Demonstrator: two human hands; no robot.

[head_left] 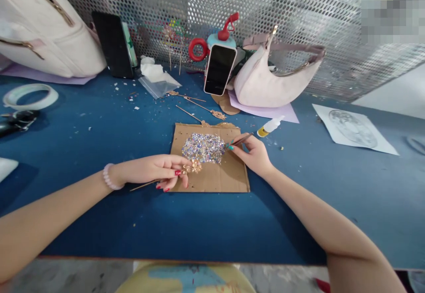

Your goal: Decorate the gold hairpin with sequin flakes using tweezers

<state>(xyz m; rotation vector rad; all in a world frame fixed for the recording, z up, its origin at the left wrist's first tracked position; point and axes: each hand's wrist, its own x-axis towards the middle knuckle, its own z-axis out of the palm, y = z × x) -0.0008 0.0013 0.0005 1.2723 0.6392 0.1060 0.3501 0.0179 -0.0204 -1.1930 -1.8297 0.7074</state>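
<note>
A brown cardboard sheet [212, 178] lies on the blue table [83, 151] with a heap of glittering sequins [203, 148] on it. My left hand [156, 171] pinches a gold hairpin [191, 167] by its ornate head, at the heap's near-left edge; the pin's thin stem runs back under the fingers. My right hand [254, 153] grips a thin pick tool [239, 140] whose tip touches the right side of the heap. A small glue bottle [270, 126] with a yellow cap lies just beyond my right hand.
Several more gold hairpins [199, 105] lie behind the cardboard. A propped phone [219, 69], pale pink bag [272, 80], dark tablet [113, 45], white bag [43, 27], tape roll [29, 96] and printed sheet [353, 127] ring the table. A perforated metal screen [299, 5] backs it.
</note>
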